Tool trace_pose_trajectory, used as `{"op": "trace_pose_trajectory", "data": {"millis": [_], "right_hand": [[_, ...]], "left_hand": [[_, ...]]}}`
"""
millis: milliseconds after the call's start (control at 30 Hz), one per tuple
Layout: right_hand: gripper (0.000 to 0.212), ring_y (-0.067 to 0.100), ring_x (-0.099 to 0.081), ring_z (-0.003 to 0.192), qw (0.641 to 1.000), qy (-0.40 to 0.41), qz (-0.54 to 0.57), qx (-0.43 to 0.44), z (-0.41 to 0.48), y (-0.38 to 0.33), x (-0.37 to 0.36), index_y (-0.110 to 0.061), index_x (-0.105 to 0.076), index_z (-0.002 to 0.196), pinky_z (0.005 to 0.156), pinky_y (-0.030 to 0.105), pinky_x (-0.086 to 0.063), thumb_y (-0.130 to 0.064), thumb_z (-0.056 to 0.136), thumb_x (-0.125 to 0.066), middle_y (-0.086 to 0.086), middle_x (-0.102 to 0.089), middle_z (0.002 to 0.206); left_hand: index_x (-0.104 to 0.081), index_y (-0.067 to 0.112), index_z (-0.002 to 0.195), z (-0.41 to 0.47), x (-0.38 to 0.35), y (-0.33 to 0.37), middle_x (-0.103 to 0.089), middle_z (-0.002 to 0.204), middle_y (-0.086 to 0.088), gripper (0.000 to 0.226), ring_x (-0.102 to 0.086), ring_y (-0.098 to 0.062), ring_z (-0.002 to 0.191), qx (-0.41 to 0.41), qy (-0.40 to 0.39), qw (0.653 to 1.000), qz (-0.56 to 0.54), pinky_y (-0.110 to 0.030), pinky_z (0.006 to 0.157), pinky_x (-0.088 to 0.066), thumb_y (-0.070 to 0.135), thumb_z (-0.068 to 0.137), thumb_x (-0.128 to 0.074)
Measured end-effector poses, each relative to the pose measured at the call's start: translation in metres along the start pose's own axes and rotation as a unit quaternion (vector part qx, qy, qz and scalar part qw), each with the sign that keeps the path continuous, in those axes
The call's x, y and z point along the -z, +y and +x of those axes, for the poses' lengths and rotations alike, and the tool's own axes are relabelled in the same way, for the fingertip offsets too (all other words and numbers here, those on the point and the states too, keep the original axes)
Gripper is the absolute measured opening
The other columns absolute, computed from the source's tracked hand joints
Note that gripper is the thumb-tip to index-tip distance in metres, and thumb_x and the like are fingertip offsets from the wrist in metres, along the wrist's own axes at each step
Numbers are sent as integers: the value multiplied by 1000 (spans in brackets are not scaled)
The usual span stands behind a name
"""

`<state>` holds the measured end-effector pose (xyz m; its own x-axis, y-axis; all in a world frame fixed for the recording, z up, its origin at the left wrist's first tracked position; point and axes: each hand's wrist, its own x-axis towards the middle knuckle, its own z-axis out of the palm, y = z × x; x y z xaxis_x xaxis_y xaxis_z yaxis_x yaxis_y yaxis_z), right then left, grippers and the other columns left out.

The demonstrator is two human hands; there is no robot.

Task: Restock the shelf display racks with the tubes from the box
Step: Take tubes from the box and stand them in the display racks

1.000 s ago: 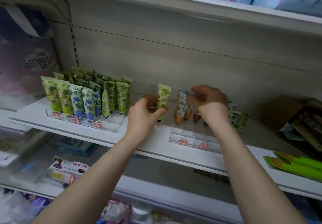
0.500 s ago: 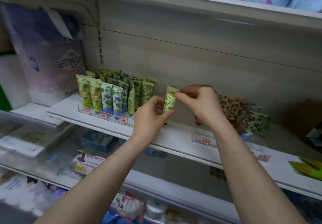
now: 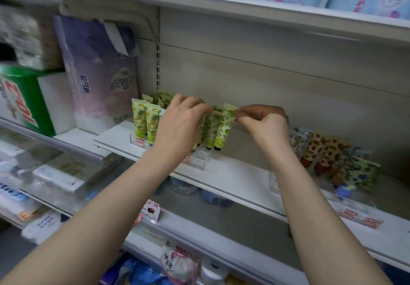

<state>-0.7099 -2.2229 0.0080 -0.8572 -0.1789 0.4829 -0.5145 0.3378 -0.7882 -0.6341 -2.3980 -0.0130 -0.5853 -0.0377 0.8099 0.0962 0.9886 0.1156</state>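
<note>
1. Since half a second ago, both hands are carrying the green tube leftward, from open shelf space to the right end of the left rack; the view is swinging left with them.
2. White metal shelf (image 3: 239, 173) is bearing two clear plastic racks, set well apart so each pattern keeps its own block.
3. Left rack (image 3: 199, 162), hard and see-through, is stepping its rows so the far tubes are showing above the near ones; its near right slots are looking vacant.
4. Right rack (image 3: 355, 200) is holding the orange and blue patterned tubes (image 3: 324, 151), leaning loosely.
5. Left hand (image 3: 179, 125) is curling its fingers over the tops of standing tubes, probably steadying them; whether it is pinching one, I cannot tell.
6. Right hand (image 3: 264, 125) is pinching the flat crimped end of the green tube (image 3: 225, 127), a soft, glossy, leaf-printed tube, hanging cap-down just above a slot, likely so it drops in upright.
7. No box is showing.
</note>
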Motion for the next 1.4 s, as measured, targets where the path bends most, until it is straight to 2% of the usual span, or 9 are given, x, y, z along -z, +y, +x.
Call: {"op": "trace_pose_trajectory", "data": {"millis": [133,233,433,600,800,967,1267,1400], "right_hand": [[6,4,-68,74,1000,12,3,-2,2,-3,-10,-24,-78,80,71,19,-49,-29,77,-78,-10,-73,74],[6,3,-67,71,1000,17,4,-6,2,-4,-18,-22,-79,81,70,17,-47,-28,78,-78,-10,-73,73],[5,4,-68,73,999,3,19,-33,2,-2,-29,-24,-79,81,72,18,-50,-28,77,-79,-11,-74,75],[4,4,-68,73,999,-3,30,-35,2,-2,-32,-24,-78,81,74,19,-52,-26,78,-79,-12,-74,75],[4,1,-67,71,998,-22,37,-35,0,2,-34,-23,-79,80,72,14,-49,-22,76,-80,-17,-71,69],[11,10,-70,78,997,-66,18,-34,-2,10,-38,-17,-80,87,78,24,-54,-18,76,-78,-3,-76,82],[9,3,-68,72,997,-74,23,-27,1,5,-34,-21,-79,84,69,12,-47,-17,77,-78,-6,-75,78],[8,3,-68,75,997,-74,13,-16,0,5,-31,-24,-78,84,72,15,-49,-19,77,-78,-7,-75,80]], "left_hand": [[-76,19,93,10,-4,-13,-73,91,-5,32,-55,-33,84,-23,-33,997,64,-36,69,-50,-2,74,-63],[-76,23,96,15,-3,-13,-72,90,-7,34,-55,-33,82,-15,-68,994,82,-39,74,-49,1,75,-61],[-75,23,100,18,-1,-12,-70,91,-9,40,-56,-33,84,0,-88,994,72,-36,79,-43,-7,78,-61],[-77,25,94,21,-3,-13,-71,88,-7,33,-56,-33,81,9,-81,994,75,-36,75,-45,-3,76,-69],[-77,26,93,22,-6,-14,-71,90,-5,28,-55,-32,84,13,-75,994,74,-35,75,-45,4,79,-69],[-76,22,98,22,-5,-15,-71,96,-7,18,-55,-33,90,11,-77,995,58,-37,76,-45,14,86,-65],[-75,22,101,22,-2,-15,-71,99,-6,19,-54,-31,91,11,-80,995,66,-38,79,-44,16,88,-62],[-75,21,103,21,-1,-13,-71,101,-7,20,-54,-32,93,14,-77,995,62,-38,79,-44,16,89,-62]]}}
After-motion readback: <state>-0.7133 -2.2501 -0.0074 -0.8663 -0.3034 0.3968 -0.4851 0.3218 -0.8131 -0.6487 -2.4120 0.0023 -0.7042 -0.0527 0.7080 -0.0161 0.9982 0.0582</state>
